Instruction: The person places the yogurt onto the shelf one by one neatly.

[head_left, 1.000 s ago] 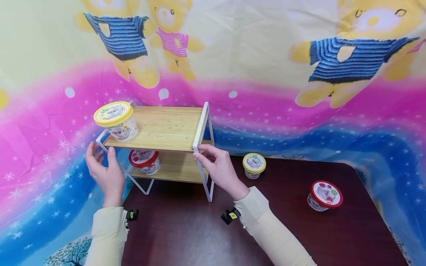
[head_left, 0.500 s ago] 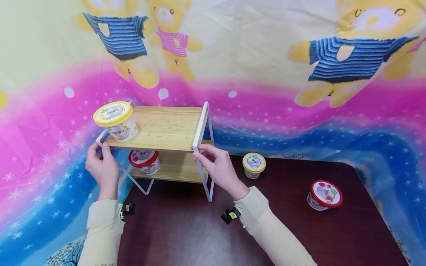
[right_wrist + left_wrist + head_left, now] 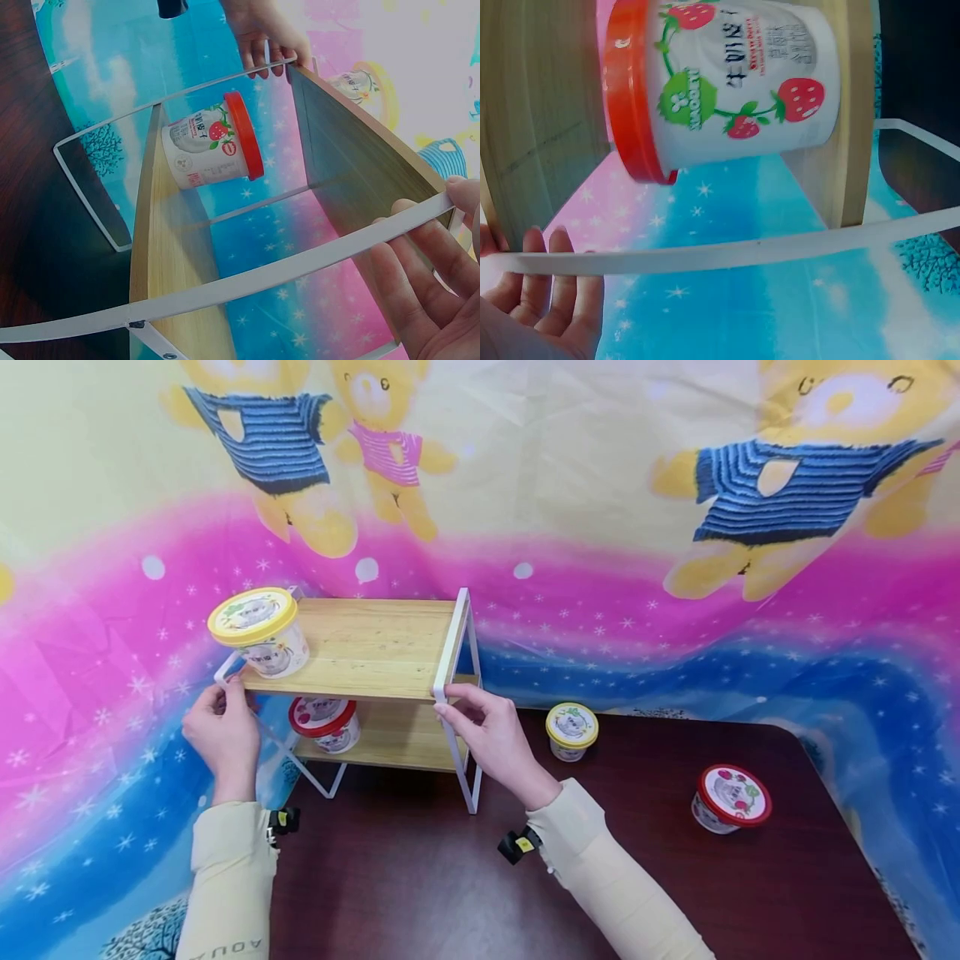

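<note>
A two-tier wooden shelf rack point(image 3: 375, 647) with white metal side frames stands on the table. My left hand point(image 3: 223, 735) grips its front left upper corner; in the left wrist view fingers point(image 3: 564, 307) curl behind the white bar. At the front right upper corner, my right hand point(image 3: 491, 739) pinches the frame between thumb and fingers. A tub with a yellow lid point(image 3: 258, 631) sits at the left end of the top board, near my left hand. On the lower board is a red-lidded tub point(image 3: 325, 725), printed with strawberries, partly hidden by the top board.
Right of the rack, a smaller yellow-lidded tub point(image 3: 572, 735) stands on the dark table point(image 3: 397, 885). Farther right and nearer is another red-lidded tub point(image 3: 729, 800). A patterned cloth point(image 3: 570, 527) with bears hangs behind and along the sides.
My left hand has moved slightly left and up, from spread fingers beside the rack's left corner to a grip on it. The right hand and the tubs have stayed put.
</note>
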The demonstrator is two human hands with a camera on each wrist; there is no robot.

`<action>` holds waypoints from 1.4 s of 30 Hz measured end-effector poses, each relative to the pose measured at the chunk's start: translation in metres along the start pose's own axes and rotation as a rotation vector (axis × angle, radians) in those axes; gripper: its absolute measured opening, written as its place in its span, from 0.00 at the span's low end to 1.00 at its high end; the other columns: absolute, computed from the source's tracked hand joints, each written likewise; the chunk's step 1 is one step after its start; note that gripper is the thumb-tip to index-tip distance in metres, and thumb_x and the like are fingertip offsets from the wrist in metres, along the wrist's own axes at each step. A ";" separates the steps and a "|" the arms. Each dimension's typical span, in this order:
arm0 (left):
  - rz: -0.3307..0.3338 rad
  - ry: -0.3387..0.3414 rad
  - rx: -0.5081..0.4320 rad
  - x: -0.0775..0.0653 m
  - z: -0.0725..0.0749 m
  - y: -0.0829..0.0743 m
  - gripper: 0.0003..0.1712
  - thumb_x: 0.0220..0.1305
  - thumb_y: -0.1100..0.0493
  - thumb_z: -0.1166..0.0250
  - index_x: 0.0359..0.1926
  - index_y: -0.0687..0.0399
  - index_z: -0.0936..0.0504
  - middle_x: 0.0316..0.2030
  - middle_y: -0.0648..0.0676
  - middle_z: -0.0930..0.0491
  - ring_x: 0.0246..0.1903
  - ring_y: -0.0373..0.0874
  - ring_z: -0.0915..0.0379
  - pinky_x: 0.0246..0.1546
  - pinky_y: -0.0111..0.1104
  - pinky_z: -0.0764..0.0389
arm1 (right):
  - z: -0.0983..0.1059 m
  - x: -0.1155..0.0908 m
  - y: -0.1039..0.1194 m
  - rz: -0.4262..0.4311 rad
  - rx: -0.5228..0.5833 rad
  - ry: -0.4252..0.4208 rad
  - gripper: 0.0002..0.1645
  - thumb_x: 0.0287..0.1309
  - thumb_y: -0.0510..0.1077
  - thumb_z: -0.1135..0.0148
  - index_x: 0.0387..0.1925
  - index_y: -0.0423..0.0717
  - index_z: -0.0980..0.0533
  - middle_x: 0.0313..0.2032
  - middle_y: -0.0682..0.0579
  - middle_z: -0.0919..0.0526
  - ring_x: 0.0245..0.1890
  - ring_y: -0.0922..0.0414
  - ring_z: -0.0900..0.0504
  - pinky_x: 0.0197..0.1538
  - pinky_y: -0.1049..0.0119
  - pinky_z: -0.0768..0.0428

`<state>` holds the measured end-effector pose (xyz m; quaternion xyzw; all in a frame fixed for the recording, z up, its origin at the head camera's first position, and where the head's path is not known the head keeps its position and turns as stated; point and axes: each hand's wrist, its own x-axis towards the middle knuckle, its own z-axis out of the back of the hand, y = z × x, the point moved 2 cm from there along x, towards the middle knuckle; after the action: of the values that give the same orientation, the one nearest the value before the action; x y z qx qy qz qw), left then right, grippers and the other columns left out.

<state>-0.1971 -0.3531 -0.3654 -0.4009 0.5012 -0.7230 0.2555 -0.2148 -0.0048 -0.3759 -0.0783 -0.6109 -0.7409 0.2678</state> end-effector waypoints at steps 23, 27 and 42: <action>-0.019 0.055 0.038 0.003 0.000 0.003 0.24 0.74 0.43 0.40 0.49 0.58 0.11 0.28 0.49 0.16 0.24 0.34 0.22 0.29 0.22 0.24 | 0.001 -0.001 0.000 0.015 -0.039 -0.014 0.15 0.68 0.45 0.33 0.55 0.50 0.17 0.34 0.60 0.13 0.30 0.55 0.15 0.35 0.62 0.15; -0.024 0.051 0.025 0.002 0.000 0.001 0.22 0.74 0.45 0.39 0.49 0.59 0.11 0.27 0.49 0.16 0.24 0.34 0.22 0.28 0.22 0.24 | 0.001 -0.001 0.000 0.026 -0.046 -0.009 0.15 0.69 0.45 0.34 0.55 0.50 0.17 0.34 0.59 0.13 0.30 0.56 0.14 0.36 0.62 0.15; -0.032 0.055 0.039 0.003 0.002 0.003 0.23 0.75 0.44 0.41 0.49 0.58 0.12 0.27 0.45 0.17 0.26 0.35 0.22 0.29 0.22 0.24 | 0.029 -0.008 -0.026 -0.004 0.015 -0.006 0.33 0.72 0.49 0.38 0.74 0.59 0.36 0.42 0.51 0.14 0.36 0.53 0.13 0.46 0.52 0.16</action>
<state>-0.1973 -0.3573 -0.3671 -0.3838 0.4873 -0.7474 0.2378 -0.2265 0.0277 -0.3948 -0.0776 -0.6173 -0.7366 0.2650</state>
